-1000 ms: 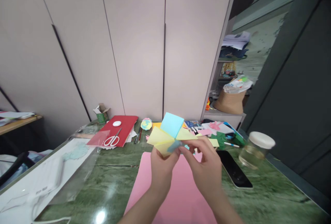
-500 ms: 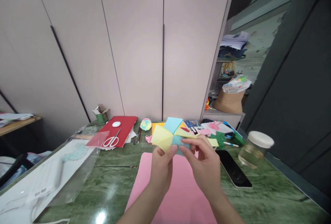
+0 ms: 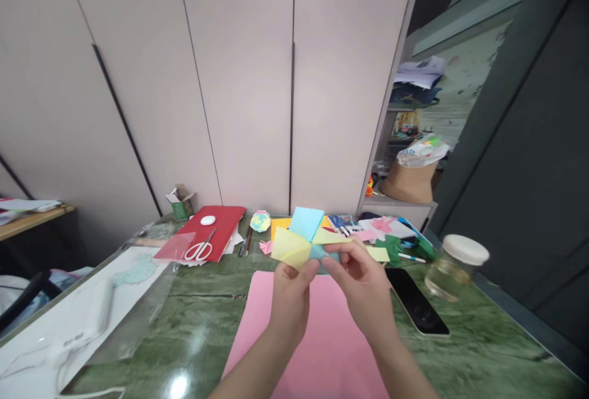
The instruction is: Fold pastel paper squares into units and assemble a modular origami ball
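Observation:
Between my hands is a folded paper piece with pale yellow and light blue flaps meeting at a centre point. My left hand grips its lower left side, thumb on the front near a blue flap. My right hand pinches the lower blue flap at the right with thumb and fingers. One blue flap points up at the back; yellow ones spread left and right. Some fingertips are hidden behind the paper. Below both hands lies a pink sheet on the green table.
White-handled scissors and a red folder lie back left. A phone and a lidded jar stand to the right. Folded pink and green paper clutters the back right. A clear plastic bag covers the left.
My right fingers have bent the lower blue flap, so less of its face shows. The view has shifted slightly. Both hands keep their grip on the paper piece.

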Available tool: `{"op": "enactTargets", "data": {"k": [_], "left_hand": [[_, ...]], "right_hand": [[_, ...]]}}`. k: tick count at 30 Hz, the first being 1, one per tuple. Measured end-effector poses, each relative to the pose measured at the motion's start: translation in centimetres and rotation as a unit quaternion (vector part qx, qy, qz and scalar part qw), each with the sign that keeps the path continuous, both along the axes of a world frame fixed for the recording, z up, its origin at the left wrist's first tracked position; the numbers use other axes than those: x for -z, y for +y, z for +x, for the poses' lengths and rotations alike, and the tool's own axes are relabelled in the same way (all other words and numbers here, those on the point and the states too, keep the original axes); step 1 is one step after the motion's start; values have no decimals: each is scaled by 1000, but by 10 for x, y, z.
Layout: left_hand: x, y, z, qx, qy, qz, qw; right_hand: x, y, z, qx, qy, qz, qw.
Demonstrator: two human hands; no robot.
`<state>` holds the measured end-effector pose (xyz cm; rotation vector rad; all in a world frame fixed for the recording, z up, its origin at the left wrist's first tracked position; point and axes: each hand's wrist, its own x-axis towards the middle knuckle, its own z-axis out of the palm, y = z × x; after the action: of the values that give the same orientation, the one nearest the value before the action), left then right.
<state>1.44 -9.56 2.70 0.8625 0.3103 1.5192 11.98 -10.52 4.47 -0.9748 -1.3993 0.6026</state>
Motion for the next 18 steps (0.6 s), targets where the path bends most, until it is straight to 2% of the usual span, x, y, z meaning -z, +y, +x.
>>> {"op": "enactTargets", "data": {"k": [10,18], "left_hand": [[2,0,3,-1,4,-11,1000],[1,-1,2,-20,1,-41,999]], "right_hand": [[-2,0,1,-16,7,-9,1000],[-1,-1,-1,53,-32,58,996]]}}
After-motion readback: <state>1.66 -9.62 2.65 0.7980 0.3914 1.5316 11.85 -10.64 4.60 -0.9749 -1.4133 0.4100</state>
